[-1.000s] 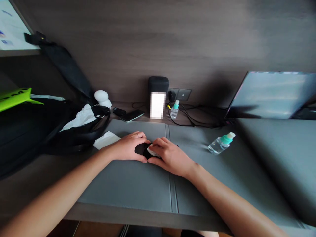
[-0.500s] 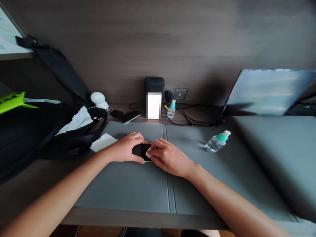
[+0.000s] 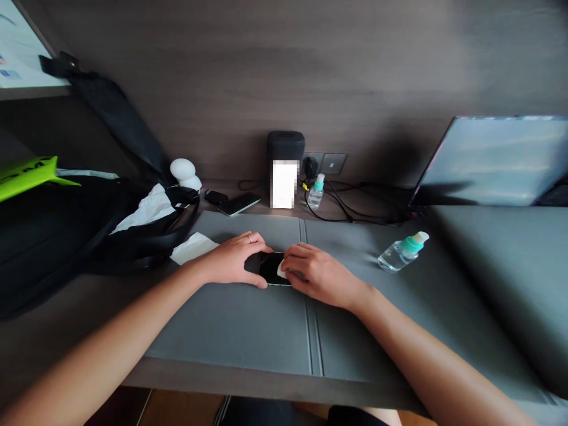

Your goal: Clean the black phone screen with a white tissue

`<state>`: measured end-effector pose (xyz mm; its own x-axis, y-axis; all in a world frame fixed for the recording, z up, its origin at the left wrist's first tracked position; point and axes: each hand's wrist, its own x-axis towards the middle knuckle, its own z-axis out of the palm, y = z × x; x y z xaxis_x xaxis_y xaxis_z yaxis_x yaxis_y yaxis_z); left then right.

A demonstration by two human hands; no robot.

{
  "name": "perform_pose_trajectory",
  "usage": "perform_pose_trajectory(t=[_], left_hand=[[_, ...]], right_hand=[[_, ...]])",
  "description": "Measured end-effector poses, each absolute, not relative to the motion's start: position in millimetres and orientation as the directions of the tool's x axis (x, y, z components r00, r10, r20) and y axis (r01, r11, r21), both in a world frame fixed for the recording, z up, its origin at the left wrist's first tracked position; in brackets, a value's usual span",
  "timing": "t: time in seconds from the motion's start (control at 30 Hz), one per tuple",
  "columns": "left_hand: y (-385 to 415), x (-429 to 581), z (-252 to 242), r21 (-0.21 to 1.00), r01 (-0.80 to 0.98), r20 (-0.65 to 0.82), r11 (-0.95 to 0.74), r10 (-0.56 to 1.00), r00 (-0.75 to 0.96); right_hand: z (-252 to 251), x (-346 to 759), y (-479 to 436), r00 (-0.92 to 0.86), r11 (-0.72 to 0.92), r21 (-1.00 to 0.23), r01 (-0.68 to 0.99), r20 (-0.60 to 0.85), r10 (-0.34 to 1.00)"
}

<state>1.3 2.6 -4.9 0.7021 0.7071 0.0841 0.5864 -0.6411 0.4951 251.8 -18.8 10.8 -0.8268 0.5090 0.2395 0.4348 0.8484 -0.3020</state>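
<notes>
A black phone (image 3: 271,267) lies flat, screen up, on the grey desk mat (image 3: 248,331). My left hand (image 3: 233,260), a ring on one finger, curls around the phone's left end and holds it in place. My right hand (image 3: 317,273) presses a small white wipe (image 3: 281,271) onto the right part of the screen with bent fingers. Most of the wipe is hidden under those fingers.
A spray bottle with a green cap (image 3: 403,251) lies on the mat to the right. A white tissue (image 3: 194,247) and a black bag (image 3: 66,231) sit at the left. Behind are a second phone (image 3: 238,204), a black speaker (image 3: 285,165), a small bottle (image 3: 315,192), cables (image 3: 355,213) and an open laptop (image 3: 497,163).
My right hand has slid the wipe to the right across the phone, uncovering more of the dark screen. My left hand stays on the phone's left end.
</notes>
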Motion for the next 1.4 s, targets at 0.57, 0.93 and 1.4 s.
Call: perform_pose_trajectory(t=[0.57,0.93,1.4], left_hand=[[1.5,1.7,-3.2,0.503,0.593,0.068,-0.629,0.713,0.698],[0.7,1.1,-3.0,0.476,0.604,0.065,-0.639,0.71,0.701],[0.2,0.4,-3.2,0.486,0.601,0.052,-0.634,0.707,0.705]], right_hand=[[9.0,251.2,-17.9,-0.815,0.843,-0.288,0.455,0.248,0.524],[11.5,254.5,-18.8,-0.833,0.854,-0.293,0.429,0.236,0.5],[29.4,258.7,-39.1,-0.666,0.886,-0.34,0.317,0.585,0.463]])
